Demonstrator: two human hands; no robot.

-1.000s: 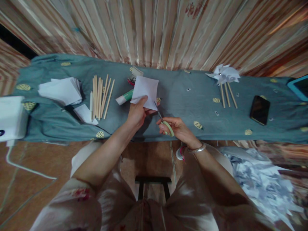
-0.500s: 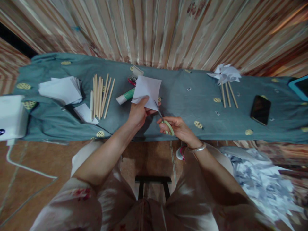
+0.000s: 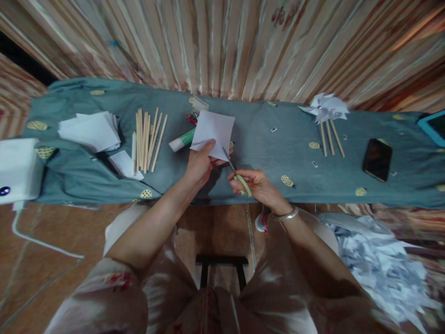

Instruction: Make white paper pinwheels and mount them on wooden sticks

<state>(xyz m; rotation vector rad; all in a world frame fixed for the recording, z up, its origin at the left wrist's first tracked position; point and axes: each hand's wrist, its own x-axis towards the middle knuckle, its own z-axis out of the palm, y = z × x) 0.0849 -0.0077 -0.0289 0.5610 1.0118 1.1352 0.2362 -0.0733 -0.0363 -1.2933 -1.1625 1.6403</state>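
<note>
My left hand holds a square white sheet of paper near its lower edge, thumb on top and fingers beneath. Closed around the green handles of the scissors is my right hand, with a silver bangle at the wrist. The scissor blades reach the paper's lower right corner. Behind the sheet lies a green and white tube, partly covered, beside a small red item and a clear packet. Several wooden sticks lie to the left, next to a stack of white paper.
White paper pinwheels on sticks and a black phone lie on the right of the green cloth. A white box with a cable is far left. Paper scraps are heaped at the lower right.
The view has shifted very slightly. Both hands, the paper and the scissors hold nearly the same positions.
</note>
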